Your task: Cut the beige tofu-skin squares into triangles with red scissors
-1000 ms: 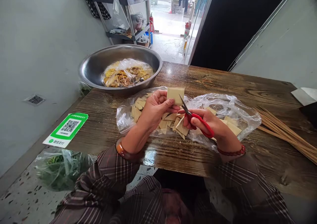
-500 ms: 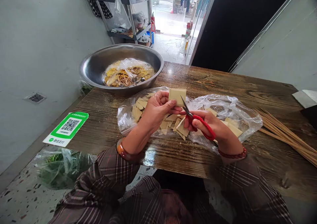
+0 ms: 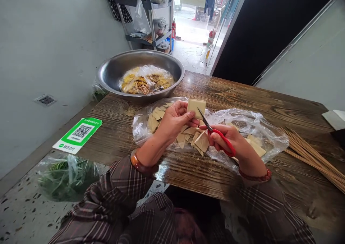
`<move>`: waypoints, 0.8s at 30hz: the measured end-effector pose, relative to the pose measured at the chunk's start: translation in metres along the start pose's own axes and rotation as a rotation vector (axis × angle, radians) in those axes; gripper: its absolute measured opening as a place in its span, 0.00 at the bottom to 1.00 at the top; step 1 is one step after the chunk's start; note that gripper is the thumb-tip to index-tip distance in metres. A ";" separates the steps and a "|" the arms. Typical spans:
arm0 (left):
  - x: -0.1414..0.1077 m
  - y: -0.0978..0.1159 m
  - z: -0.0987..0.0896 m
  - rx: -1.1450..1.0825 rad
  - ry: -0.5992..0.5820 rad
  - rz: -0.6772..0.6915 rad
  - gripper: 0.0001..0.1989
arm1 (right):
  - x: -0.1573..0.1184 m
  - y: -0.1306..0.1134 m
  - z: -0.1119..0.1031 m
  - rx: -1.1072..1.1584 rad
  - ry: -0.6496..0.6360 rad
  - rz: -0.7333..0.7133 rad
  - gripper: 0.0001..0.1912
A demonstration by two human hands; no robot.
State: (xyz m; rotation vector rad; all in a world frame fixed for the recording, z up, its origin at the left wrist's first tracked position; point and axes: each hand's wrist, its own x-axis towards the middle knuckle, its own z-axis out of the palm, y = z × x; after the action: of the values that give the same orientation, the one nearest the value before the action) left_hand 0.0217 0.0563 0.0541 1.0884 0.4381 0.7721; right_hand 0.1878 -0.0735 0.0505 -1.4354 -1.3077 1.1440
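Over the middle of the bench (image 3: 237, 89), we see two hands, each occupied. The left hand (image 3: 174, 123) has its fingers clamped on one pale sheet (image 3: 196, 108), thumb in front at the lower left corner. We note the sheet raised above the bench, near square in outline, its broad face turned toward us; whether it is a single layer we cannot tell. The right hand (image 3: 230, 138) has its fingers wrapped about the red handles of one pair of scissors (image 3: 208, 125). Their long axis runs obliquely, handles at the lower right, tips pointing up, leftward and away from the wearer. The tips overlap the sheet in our view; contact we cannot confirm.

Below, we find many pale pieces (image 3: 202, 141), too overlapped to count, lying on crumpled clear plastic (image 3: 276, 141). At right, we observe one bundle of thin sticks (image 3: 312, 157), its long axis slanting from upper left to lower right; individual sticks we cannot count. At the far left, we count one metal basin (image 3: 109, 73) holding sticks and yellowish food under clear film, and, nearer, one green-and-white card (image 3: 90, 129).
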 end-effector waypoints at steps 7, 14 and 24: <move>0.000 -0.001 -0.002 0.022 -0.007 -0.009 0.19 | 0.003 0.001 -0.002 -0.197 0.046 -0.055 0.26; 0.001 -0.003 -0.003 0.070 -0.089 -0.049 0.16 | 0.005 0.005 -0.006 -0.259 0.043 -0.069 0.28; 0.002 -0.004 -0.007 0.081 -0.140 -0.073 0.18 | 0.001 0.002 -0.002 -0.215 0.101 -0.009 0.29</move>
State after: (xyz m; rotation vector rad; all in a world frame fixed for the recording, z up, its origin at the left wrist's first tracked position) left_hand 0.0191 0.0611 0.0479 1.1877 0.3904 0.6142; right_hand 0.1906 -0.0722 0.0484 -1.6188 -1.3964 0.9341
